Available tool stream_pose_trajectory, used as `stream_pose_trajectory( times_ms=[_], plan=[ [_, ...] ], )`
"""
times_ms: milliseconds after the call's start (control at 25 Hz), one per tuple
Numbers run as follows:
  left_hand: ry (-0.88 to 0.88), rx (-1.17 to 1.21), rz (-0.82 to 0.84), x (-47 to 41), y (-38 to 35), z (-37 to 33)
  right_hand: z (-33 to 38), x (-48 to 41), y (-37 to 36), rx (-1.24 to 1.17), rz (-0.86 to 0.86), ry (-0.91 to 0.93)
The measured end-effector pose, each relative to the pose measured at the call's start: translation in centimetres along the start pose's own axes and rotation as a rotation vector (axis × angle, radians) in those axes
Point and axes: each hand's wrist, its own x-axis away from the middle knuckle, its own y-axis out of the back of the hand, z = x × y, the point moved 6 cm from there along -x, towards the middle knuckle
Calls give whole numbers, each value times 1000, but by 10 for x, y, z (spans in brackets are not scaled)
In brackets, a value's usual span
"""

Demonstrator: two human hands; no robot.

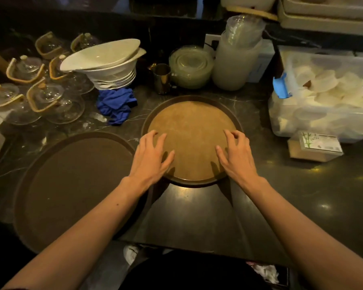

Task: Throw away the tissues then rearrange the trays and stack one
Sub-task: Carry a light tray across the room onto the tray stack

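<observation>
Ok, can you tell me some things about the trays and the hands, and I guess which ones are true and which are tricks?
1. Both hands rest on the round light-brown tray. True: the left hand and the right hand lie on it with fingers spread.
2. The big dark tray is stacked on top of the light-brown one. False: it lies beside it on the counter, to the left.
3. A blue cloth lies crumpled in front of the stack of white bowls.  True.
4. The right hand is holding a tissue. False: it holds nothing.
5. The light-brown tray is full of cups. False: only the hands are on it.
</observation>
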Motion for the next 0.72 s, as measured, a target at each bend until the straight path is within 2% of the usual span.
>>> stream_pose_trajectory(
  times_ms=[360, 720],
  plan=[
    [-56, -221, 145, -68, -25, 14, -61, -47, -9, 30, 127, -137],
    [9, -201, 217, -107, -45, 60, -80, -83, -32, 75, 169, -260]
  ],
)
